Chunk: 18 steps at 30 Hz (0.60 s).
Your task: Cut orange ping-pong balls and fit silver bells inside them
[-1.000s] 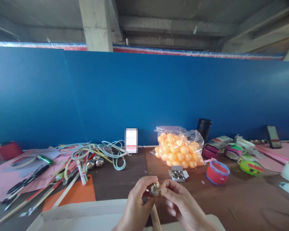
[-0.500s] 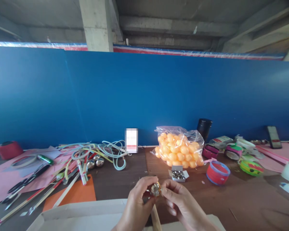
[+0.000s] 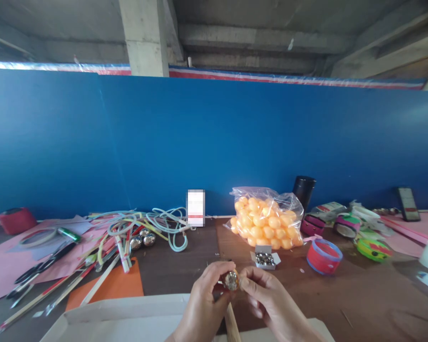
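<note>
My left hand [image 3: 209,299] is closed around a small shiny ball [image 3: 231,280], orange at its edge and covered in silvery metal bits. Thumb and fingertips of my right hand [image 3: 266,297] pinch together against the ball's right side; whatever they hold is too small to make out. Just beyond the hands stands an open little box [image 3: 265,260] of shiny metal pieces that look like thumbtacks. Behind it lies a clear plastic bag [image 3: 267,223] full of orange balls. A wooden stick [image 3: 231,325] shows below my hands.
A white cardboard tray [image 3: 128,304] lies at the front left. Beyond it are orange paper [image 3: 128,285], silver balls [image 3: 149,239], tubes, sticks and scissors [image 3: 39,268]. Rightward are a red-and-blue tape roll [image 3: 324,256], a black canister [image 3: 304,190] and a phone [image 3: 409,204]. A blue partition [image 3: 207,133] closes the back.
The view has shifted very slightly. Both hands keep the same hold on the ball, with hardly any visible movement.
</note>
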Available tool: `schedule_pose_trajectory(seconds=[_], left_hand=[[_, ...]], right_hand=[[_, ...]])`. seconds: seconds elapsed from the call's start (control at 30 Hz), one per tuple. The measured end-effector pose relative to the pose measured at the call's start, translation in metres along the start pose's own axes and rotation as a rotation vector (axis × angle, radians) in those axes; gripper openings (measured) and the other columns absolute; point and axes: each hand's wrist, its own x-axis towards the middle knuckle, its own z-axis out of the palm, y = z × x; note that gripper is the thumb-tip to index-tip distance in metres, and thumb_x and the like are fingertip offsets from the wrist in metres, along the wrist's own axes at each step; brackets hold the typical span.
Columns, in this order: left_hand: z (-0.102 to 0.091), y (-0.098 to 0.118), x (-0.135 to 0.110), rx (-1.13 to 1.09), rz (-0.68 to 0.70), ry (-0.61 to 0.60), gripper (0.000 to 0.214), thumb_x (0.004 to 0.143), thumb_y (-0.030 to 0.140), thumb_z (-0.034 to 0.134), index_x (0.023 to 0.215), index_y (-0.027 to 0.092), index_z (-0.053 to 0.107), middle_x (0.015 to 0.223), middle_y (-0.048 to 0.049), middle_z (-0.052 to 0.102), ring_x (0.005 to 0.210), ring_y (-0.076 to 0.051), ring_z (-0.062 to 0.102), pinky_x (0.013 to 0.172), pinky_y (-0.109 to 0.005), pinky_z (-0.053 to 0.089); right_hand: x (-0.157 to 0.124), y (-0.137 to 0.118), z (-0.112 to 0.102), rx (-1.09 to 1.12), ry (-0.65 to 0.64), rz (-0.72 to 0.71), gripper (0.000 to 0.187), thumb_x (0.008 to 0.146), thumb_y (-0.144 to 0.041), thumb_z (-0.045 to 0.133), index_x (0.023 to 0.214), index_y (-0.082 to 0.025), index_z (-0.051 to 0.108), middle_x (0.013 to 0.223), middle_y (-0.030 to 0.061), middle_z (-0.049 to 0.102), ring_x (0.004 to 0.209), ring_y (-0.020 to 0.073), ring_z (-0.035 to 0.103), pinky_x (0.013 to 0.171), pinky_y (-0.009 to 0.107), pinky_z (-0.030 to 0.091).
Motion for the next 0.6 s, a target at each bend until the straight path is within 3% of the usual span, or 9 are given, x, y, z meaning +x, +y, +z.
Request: schedule_pose_trajectory(seconds=[0.6], left_hand=[[0.0002,0.0023,-0.0003,0.011,0.017,-0.019,0.044,0.072,0.004,0.057,0.109,0.027,0.061,0.109,-0.0044,0.063,0.096,-0.018,0.061,0.080,-0.026,0.052]], right_hand=[[0.0014,-0.0023,0.0006,0.018,-0.018,0.023,0.034,0.068,-0.044,0.075,0.063,-0.017,0.054,0.045,-0.0101,0.033,0.042,0.0040,0.022,0.042,0.022,0.013]])
